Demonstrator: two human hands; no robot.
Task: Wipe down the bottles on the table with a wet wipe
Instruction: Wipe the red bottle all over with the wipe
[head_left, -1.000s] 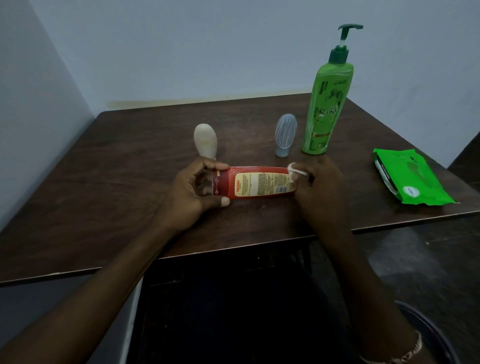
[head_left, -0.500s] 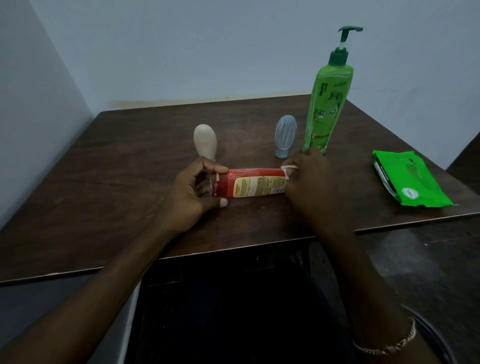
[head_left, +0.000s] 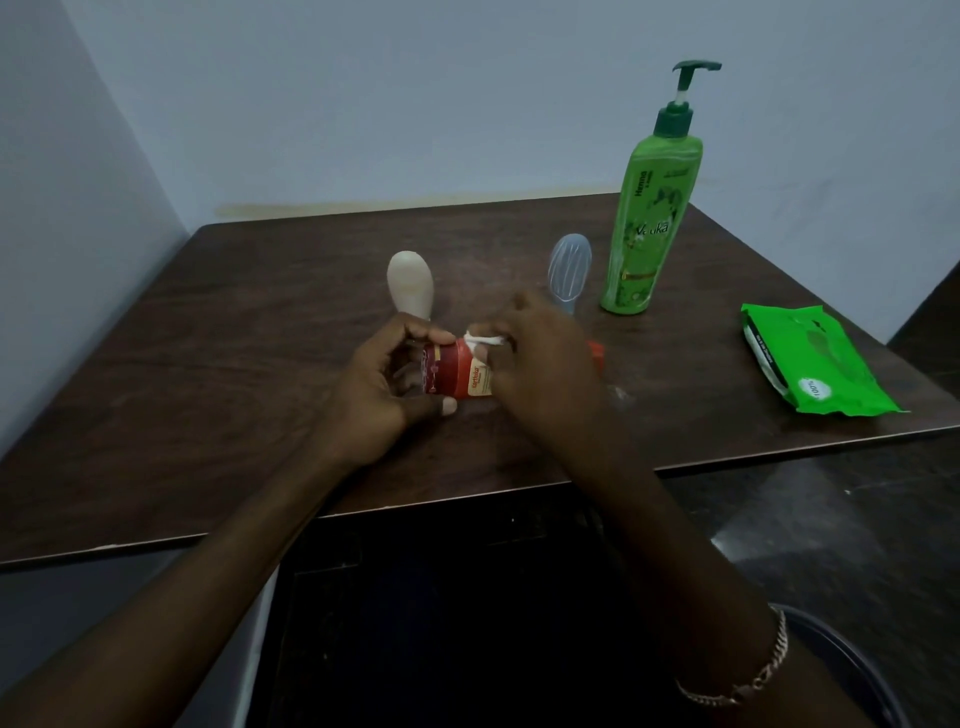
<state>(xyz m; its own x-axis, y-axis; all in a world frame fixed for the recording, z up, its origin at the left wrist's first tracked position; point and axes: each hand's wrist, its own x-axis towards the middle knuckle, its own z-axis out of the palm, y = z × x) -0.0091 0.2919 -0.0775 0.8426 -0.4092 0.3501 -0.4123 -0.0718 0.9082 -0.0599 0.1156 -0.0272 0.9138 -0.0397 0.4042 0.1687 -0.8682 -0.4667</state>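
Observation:
A red bottle (head_left: 453, 373) with a cream label lies on its side on the dark wooden table (head_left: 218, 374). My left hand (head_left: 375, 395) grips its cap end. My right hand (head_left: 540, 374) covers most of the bottle's body and presses a small white wet wipe (head_left: 483, 341) against it; only a red corner (head_left: 596, 353) shows past my right hand. A tall green pump bottle (head_left: 652, 218) stands behind at the right. A small cream bottle (head_left: 410, 285) and a small clear bluish bottle (head_left: 570, 267) stand upside down just beyond my hands.
A green pack of wet wipes (head_left: 810, 359) lies near the table's right edge. Pale walls close in behind and at the left. The table's front edge (head_left: 467, 499) runs under my forearms, with a dark round bin (head_left: 862, 675) on the floor at the lower right.
My right hand has slid the wipe leftward along the red bottle, from its far right end toward the cap, and now hides most of the label. My left hand has kept its grip.

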